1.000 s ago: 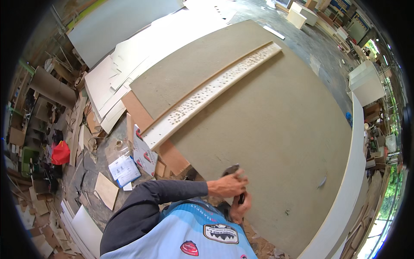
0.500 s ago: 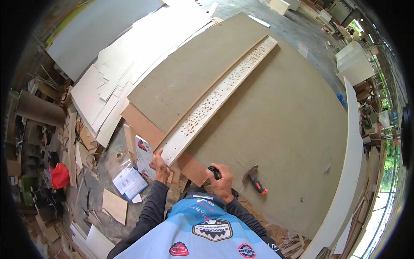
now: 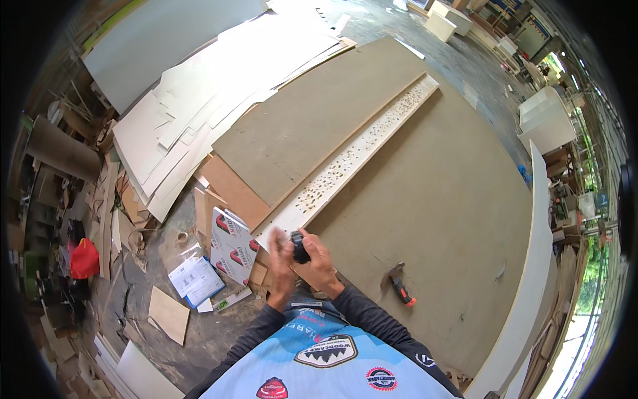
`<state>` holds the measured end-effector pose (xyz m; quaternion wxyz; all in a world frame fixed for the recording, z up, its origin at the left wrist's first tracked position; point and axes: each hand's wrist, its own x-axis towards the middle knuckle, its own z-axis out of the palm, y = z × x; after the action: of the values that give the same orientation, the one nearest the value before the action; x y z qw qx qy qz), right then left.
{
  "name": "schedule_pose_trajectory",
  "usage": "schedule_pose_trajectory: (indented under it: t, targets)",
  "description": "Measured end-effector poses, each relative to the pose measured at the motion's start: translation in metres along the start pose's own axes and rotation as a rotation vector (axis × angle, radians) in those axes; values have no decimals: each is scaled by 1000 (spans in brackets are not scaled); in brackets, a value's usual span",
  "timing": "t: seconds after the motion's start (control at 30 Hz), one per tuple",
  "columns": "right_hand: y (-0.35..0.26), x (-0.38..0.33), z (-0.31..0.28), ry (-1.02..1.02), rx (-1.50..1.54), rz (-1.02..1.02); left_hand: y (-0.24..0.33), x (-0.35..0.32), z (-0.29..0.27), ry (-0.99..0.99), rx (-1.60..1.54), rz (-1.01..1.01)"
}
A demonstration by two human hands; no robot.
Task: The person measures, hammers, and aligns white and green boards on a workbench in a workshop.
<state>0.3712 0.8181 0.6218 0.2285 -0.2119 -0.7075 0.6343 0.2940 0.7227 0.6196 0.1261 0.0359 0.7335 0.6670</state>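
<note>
Both hands were up close together at the near end of the long white perforated strip (image 3: 352, 156). Right hand (image 3: 319, 256) had its fingers curled round a small dark object (image 3: 300, 249) – couldn't tell what it was, maybe a tool or a roll of sthg. Left hand (image 3: 282, 263) was pressed against it from the other side, fingers fairly straight, not really gripping afaict.

Progress-wise: the strip was already laid diagonally across the big brown board (image 3: 432, 199), so positioning looked done. The hammer (image 3: 401, 286) with the orange grip lay on the board just right of the strip's near end, nobody touching it – so I'd guess the fixing-down part wasn't underway yet. Printed sheets (image 3: 229, 243) sat left of the strip's near end.
</note>
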Motion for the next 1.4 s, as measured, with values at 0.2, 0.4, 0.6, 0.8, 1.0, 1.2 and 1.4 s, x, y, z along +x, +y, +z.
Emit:
schedule_pose_trajectory:
  t: [0.2, 0.4, 0.6, 0.8, 1.0, 1.2, 1.4]
  targets:
    - [-36, -10, -46, -120, -160, -220, 30, 25, 23, -315, -142, -131]
    - [32, -102, -179, 430, -1068, 127, 4, 186, 60, -105, 722, 467]
    - [59, -194, -199, 500, -1255, 361, -26, 251, 85, -228, 1034, 546]
    - [82, -161, -176, 584, -1095, 300, -18, 208, 116, -130, 903, 830]
    - [33, -23, -122, 686, -348, 388, -12, 136, 167, -689, 1069, 795]
    - [32, 118, -128, 539, -587, 91, -24, 136, 183, -683, 1062, 805]
    - [-5, 186, -133, 648, -407, -288, -12, 137, 178, -694, 1062, 735]
